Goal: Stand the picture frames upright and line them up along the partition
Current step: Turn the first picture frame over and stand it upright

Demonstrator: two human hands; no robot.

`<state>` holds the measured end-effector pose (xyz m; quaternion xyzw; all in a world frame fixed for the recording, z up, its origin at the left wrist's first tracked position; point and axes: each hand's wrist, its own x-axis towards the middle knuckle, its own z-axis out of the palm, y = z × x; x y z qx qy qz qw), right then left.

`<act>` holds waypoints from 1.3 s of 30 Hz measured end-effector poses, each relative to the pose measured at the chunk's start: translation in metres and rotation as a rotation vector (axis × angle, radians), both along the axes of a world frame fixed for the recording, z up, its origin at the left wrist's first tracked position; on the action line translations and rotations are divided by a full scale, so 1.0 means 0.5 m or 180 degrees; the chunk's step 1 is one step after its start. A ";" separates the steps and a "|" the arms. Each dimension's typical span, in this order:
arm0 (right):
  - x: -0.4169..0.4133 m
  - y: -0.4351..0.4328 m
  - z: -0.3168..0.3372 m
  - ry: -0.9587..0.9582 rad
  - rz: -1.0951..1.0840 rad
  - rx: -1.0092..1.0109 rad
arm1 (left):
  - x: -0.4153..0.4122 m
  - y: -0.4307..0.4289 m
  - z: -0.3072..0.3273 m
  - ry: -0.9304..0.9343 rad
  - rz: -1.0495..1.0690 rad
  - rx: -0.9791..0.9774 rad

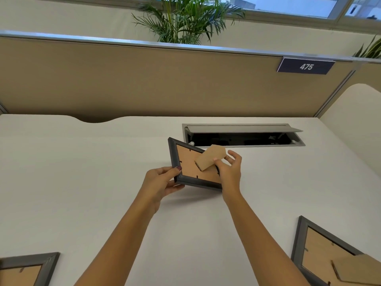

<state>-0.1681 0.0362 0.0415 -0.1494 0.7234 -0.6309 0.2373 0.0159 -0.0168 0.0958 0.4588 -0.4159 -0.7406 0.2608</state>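
A small grey picture frame [186, 162] is held above the white desk [82, 162], its brown cardboard back facing me. My left hand [159, 181] grips its lower left corner, thumb on the rim. My right hand [228, 170] holds the frame's right edge, with the thumb pressed on the cardboard stand flap [210, 158], which is swung out from the back. Two more grey frames lie face down on the desk: one at the bottom left [26, 269], one at the bottom right [329, 256]. The tan partition [165, 83] runs along the desk's far edge.
An open cable hatch [243, 135] with a raised grey lid is set in the desk just behind the held frame. A blue "475" sign [306, 67] hangs on the partition. A palm plant [185, 19] stands behind it, below the windows.
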 end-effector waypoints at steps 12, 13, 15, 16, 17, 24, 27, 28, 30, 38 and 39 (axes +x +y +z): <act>0.040 0.026 0.042 0.1177 0.0165 -0.0528 | -0.013 0.020 0.023 0.0380 0.0124 0.0263; 0.042 0.030 0.039 0.1146 0.0164 -0.0496 | -0.013 0.022 0.025 0.0400 0.0103 0.0277; 0.048 0.039 0.032 0.1115 0.0176 -0.0405 | -0.015 0.027 0.030 0.0396 0.0067 0.0263; 0.052 0.044 0.029 0.1083 0.0191 -0.0387 | -0.017 0.031 0.032 0.0369 0.0055 0.0235; 0.056 0.050 0.027 0.1015 0.0209 -0.0420 | -0.019 0.034 0.034 0.0331 0.0051 0.0196; 0.082 0.100 0.022 0.0739 0.0587 -0.0864 | -0.047 0.051 0.046 0.0200 0.0050 0.0009; 0.082 0.122 0.017 0.0788 0.1044 -0.1023 | -0.060 0.058 0.047 0.0277 -0.0051 -0.0070; 0.078 0.127 0.016 0.0822 0.1147 -0.1041 | -0.065 0.061 0.049 0.0275 -0.0076 -0.0117; 0.072 0.131 0.014 0.0916 0.1229 -0.1043 | -0.074 0.066 0.051 0.0262 -0.0142 -0.0222; 0.052 0.147 0.007 0.0158 0.0601 -0.1315 | -0.108 0.078 0.067 0.0589 -0.0717 -0.0105; 0.047 0.149 0.006 0.0029 0.0580 -0.1286 | -0.110 0.077 0.065 0.0554 -0.0678 -0.0121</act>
